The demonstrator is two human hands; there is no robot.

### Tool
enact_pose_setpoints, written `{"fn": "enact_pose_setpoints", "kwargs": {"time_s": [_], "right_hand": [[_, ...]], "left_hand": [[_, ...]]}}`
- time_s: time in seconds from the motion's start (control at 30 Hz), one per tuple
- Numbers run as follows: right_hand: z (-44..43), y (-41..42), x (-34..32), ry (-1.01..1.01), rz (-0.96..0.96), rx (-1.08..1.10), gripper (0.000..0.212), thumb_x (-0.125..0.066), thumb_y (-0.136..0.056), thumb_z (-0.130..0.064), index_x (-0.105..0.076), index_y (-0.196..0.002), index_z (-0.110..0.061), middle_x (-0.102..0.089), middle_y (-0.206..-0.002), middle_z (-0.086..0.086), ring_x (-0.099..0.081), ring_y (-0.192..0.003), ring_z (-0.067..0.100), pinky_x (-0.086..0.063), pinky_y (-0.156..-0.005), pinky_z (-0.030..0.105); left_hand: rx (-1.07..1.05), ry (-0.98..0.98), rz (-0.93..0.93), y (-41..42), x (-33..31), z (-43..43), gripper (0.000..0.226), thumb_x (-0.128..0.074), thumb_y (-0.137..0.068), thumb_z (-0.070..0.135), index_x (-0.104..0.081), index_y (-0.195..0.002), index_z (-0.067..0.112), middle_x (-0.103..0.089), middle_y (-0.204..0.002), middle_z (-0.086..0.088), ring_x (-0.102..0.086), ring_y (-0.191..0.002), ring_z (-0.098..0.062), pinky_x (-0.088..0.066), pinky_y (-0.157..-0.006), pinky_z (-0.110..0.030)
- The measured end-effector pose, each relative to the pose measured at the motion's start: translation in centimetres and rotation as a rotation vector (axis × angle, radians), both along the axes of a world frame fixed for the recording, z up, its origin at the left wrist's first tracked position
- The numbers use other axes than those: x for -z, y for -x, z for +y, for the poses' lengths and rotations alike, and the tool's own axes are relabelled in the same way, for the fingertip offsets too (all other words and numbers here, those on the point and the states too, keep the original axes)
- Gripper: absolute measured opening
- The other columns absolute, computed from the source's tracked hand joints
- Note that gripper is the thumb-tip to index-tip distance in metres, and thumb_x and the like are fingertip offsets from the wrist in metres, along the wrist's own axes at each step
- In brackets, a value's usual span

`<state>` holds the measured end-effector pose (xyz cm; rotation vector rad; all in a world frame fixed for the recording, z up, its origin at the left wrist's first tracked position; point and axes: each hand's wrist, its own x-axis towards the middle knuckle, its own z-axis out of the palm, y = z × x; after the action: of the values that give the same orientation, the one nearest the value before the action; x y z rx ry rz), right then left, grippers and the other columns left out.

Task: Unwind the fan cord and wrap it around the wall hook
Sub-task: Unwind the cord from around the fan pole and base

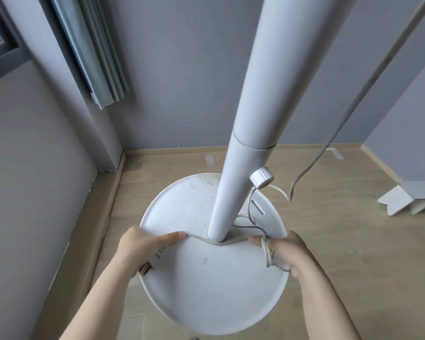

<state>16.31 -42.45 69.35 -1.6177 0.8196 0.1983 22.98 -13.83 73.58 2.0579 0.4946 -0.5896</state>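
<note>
A white standing fan fills the middle: its pole (250,153) rises from a round white base (206,285) on the wooden floor. The pale fan cord (201,238) runs around the foot of the pole, stretched between my two hands. My left hand (142,246) pinches the cord and holds the plug (146,268) with its metal prongs. My right hand (284,251) grips a few looped strands of the cord (268,253). Another length of cord (329,141) rises from the floor to the upper right. No wall hook is in view.
Grey walls meet in a corner behind the fan, with a grey-green curtain (93,52) and a dark window frame (3,45) at the upper left. A white height knob (261,177) sticks out of the pole. Folded white cardboard (407,200) lies on the floor at the right.
</note>
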Motion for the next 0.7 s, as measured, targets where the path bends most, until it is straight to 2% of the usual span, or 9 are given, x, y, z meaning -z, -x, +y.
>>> {"fn": "enact_pose_setpoints", "kwargs": {"time_s": [0.17, 0.37, 0.57, 0.7], "right_hand": [[-1.0, -3.5, -0.7, -0.002, -0.026, 0.064, 0.034, -0.091, -0.055, -0.02, -0.075, -0.084, -0.012, -0.077, -0.082, 0.004, -0.071, -0.082, 0.021, -0.054, -0.068, 0.028], [-3.4, -7.7, -1.1, -0.007, -0.029, 0.123, 0.035, -0.091, -0.056, -0.021, -0.076, -0.086, -0.012, -0.077, -0.086, 0.005, -0.072, -0.084, 0.022, -0.053, -0.064, 0.027], [-7.0, -13.0, -1.1, -0.007, -0.049, 0.154, 0.033, -0.09, -0.058, -0.019, -0.076, -0.087, -0.011, -0.077, -0.087, 0.005, -0.071, -0.083, 0.022, -0.052, -0.061, 0.026], [-10.0, -17.2, -1.2, -0.008, -0.057, 0.17, 0.031, -0.089, -0.06, -0.018, -0.076, -0.086, -0.009, -0.075, -0.083, 0.007, -0.066, -0.072, 0.022, -0.049, -0.054, 0.023]], "left_hand": [[0.083, 0.003, -0.011, -5.5, -0.7, -1.7, 0.064, -0.091, -0.044, 0.053, -0.059, -0.07, 0.004, -0.062, -0.044, -0.009, -0.06, -0.052, -0.025, -0.042, -0.05, -0.026], [0.157, 0.013, -0.017, -11.7, -1.1, -4.8, 0.068, -0.09, -0.046, 0.053, -0.065, -0.084, 0.002, -0.07, -0.06, -0.015, -0.065, -0.057, -0.024, -0.046, -0.051, -0.026], [0.2, 0.012, -0.025, -17.7, -0.8, -8.9, 0.065, -0.09, -0.047, 0.051, -0.065, -0.081, 0.002, -0.069, -0.057, -0.013, -0.064, -0.054, -0.024, -0.044, -0.049, -0.026], [0.219, 0.018, -0.033, -22.4, -0.9, -12.3, 0.064, -0.091, -0.046, 0.051, -0.065, -0.079, 0.002, -0.067, -0.05, -0.011, -0.064, -0.053, -0.025, -0.044, -0.049, -0.026]]}}
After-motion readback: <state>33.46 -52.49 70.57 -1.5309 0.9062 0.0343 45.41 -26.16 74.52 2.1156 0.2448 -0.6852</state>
